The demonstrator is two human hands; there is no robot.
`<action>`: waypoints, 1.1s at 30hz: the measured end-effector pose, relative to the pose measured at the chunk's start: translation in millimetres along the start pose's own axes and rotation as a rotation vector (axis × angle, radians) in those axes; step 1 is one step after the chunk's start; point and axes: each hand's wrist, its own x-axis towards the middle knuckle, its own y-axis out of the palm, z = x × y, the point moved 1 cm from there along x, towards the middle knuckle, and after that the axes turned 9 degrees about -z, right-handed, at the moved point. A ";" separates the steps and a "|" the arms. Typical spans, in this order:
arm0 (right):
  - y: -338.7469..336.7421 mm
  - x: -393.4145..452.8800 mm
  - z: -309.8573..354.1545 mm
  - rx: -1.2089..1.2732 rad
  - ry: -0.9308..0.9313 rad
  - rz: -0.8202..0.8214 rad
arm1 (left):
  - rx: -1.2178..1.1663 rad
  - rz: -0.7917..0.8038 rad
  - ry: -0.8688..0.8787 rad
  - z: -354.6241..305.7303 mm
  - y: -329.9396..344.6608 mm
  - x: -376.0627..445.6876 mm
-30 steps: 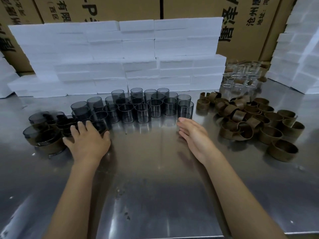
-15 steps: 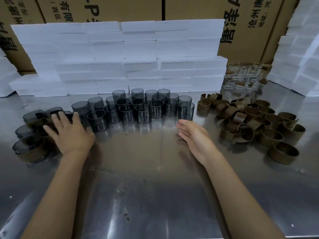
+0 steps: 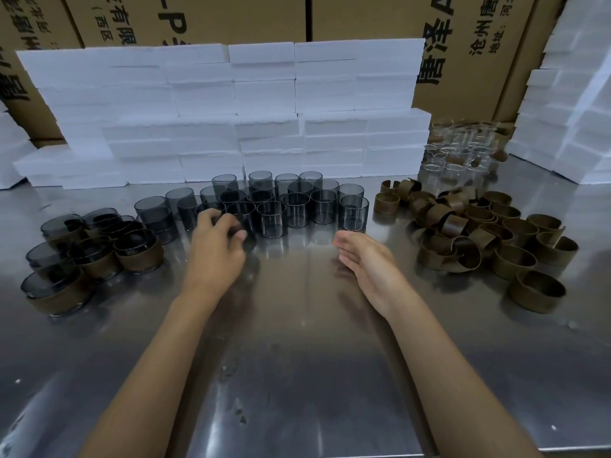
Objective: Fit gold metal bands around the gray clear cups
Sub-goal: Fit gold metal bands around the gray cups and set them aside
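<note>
Finished stock: a cluster of banded gray cups [image 3: 96,256] stands at the left of the steel table [image 3: 297,375], each with a gold metal band seated round its lower wall; roughly eight to ten can be made out, though overlap makes the count uncertain. Unfinished stock: a larger block of bare gray clear cups [image 3: 291,200] stands in rows at centre rear, just in front of the stacked white foam blocks [image 3: 231,110]; well over a dozen carry no band. Band supply: a loose heap of gold metal bands [image 3: 479,233] lies at the right, many interlocked or on their sides, seemingly enough to cover the remaining cups. Left hand [image 3: 216,249]: fingers curled around a bare gray cup [image 3: 236,223] at the near left edge of the unbanded block, apparently gripping it. Right hand [image 3: 367,259]: palm turned inward, fingers straight and close together, holding nothing, resting just above the table between the bare cups and the band heap. Also present: a group of colourless clear glass cups [image 3: 459,150] at right rear, and printed cardboard cartons [image 3: 463,44] behind the foam. Assessment: less than half the batch appears done; the step in hand looks like picking the next cup, with a band not yet taken.
</note>
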 end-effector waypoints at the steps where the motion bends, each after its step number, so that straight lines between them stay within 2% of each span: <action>1: 0.4 -1.5 1.2 -0.002 0.003 0.007 | -0.100 -0.001 0.011 -12.7 1.4 -2.2; 3: 1.8 -6.2 4.0 0.028 0.044 0.070 | -0.286 0.069 0.028 -40.0 4.3 -4.0; 7: 3.9 -20.5 11.0 0.168 0.192 0.395 | -0.651 0.520 -0.062 -78.6 14.6 -7.5; 8: 3.3 -22.4 12.4 0.181 0.203 0.428 | -0.713 0.604 -0.077 -82.8 18.0 -9.7; 10: 0.5 -23.3 15.1 0.167 0.194 0.414 | -0.820 0.660 -0.101 -86.6 25.6 -13.1; 13: -1.3 -21.7 15.6 0.147 0.131 0.336 | -0.975 0.644 -0.221 -89.5 38.7 -19.9; 16: 2.2 -19.5 12.5 0.168 0.135 0.267 | -1.080 0.513 -0.350 -91.0 52.7 -29.5; 21: -0.4 -15.9 12.6 0.235 0.133 0.132 | -0.917 0.271 -0.354 -88.8 63.7 -35.7; 24: 1.2 -13.2 9.9 0.186 0.086 0.076 | -0.901 0.190 -0.400 -86.7 63.4 -36.0; 30: 3.6 -9.4 6.2 0.061 -0.056 0.049 | -0.863 0.232 -0.425 -88.1 67.8 -38.1; 33: 4.7 -10.4 7.4 0.038 -0.042 0.076 | -0.963 0.302 -0.496 -91.9 68.1 -38.0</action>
